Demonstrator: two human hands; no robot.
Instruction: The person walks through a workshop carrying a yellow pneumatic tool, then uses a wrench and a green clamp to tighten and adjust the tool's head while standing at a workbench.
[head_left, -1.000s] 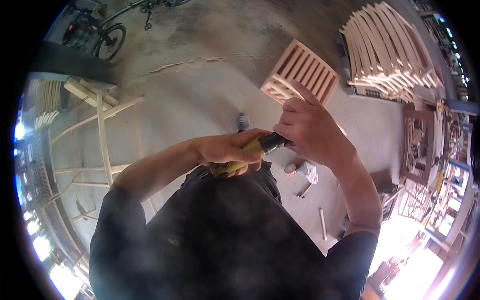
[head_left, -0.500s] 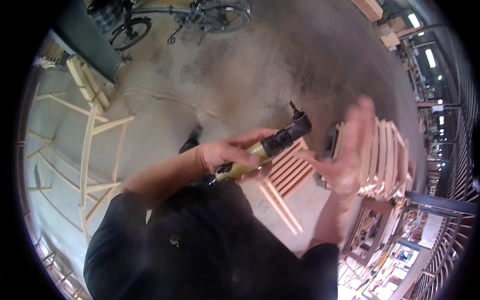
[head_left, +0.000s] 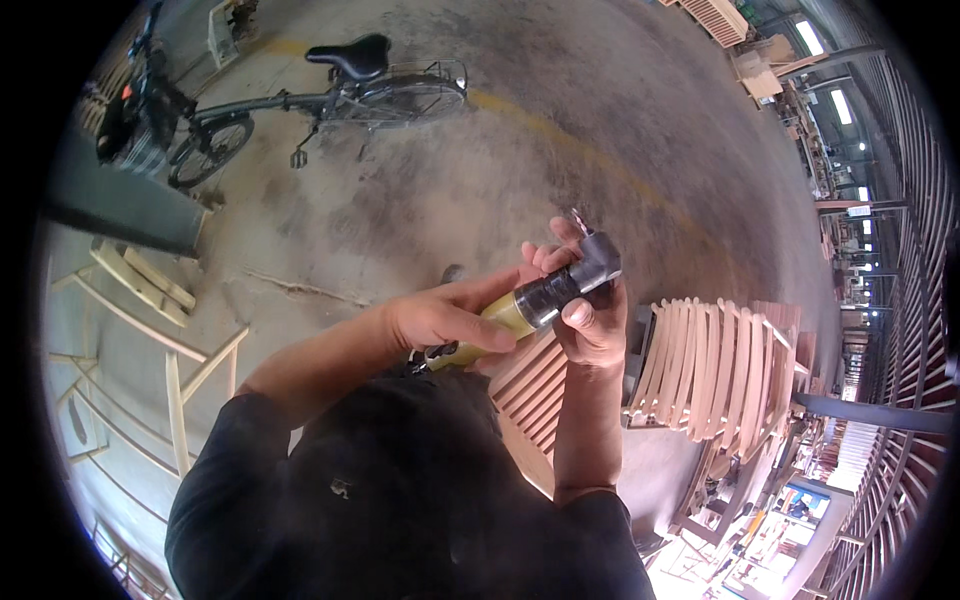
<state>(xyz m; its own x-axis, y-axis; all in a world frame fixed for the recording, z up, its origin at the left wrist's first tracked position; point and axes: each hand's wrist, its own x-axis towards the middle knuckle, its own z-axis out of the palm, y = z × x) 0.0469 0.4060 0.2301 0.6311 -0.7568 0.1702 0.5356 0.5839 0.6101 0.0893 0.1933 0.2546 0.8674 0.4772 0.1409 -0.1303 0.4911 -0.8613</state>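
Observation:
Held in front of my chest is a right-angle drill (head_left: 541, 300) with a yellow body and a black neck and head. A twist bit (head_left: 580, 222) sticks out of its head, pointing up and away from me. My left hand (head_left: 445, 318) is wrapped round the yellow body. Close to the bit, my right hand (head_left: 597, 335) closes on the black neck, its thumb on the near side and fingers showing beyond. Below the drill is a slatted wooden piece (head_left: 535, 395), partly covered by my right forearm.
To the right stands a stack of curved slatted wooden pieces (head_left: 715, 370). Pale wooden frames (head_left: 172, 400) stand on the left, near wooden blocks (head_left: 145, 280) and a grey-green pillar (head_left: 120, 205). Farther off, a bicycle (head_left: 335, 105) is parked on the concrete floor.
My right hand, raised open and apart from the drill before, has come in and taken hold of its neck. My left hand keeps its hold. The view has shifted, showing more of the bicycle.

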